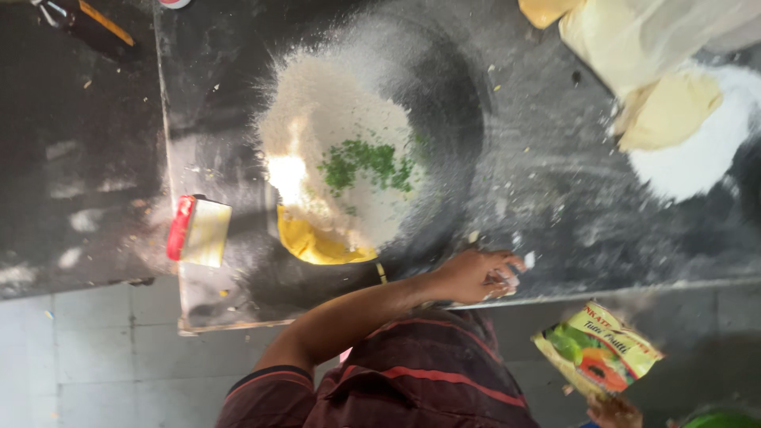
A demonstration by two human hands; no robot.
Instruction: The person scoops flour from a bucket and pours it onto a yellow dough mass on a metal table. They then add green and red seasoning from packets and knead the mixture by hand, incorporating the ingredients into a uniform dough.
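Right hand (476, 275), fingers curled on the counter (555, 190) edge near the flour heap (333, 150); a sweep could scatter it. Left hand (612, 412) pinches a sachet (596, 349).

At the lower right of the frame you hold a flat packet (598, 349), yellow and green with fruit pictures. At the middle left lies a small box (198, 231), red and pale yellow.
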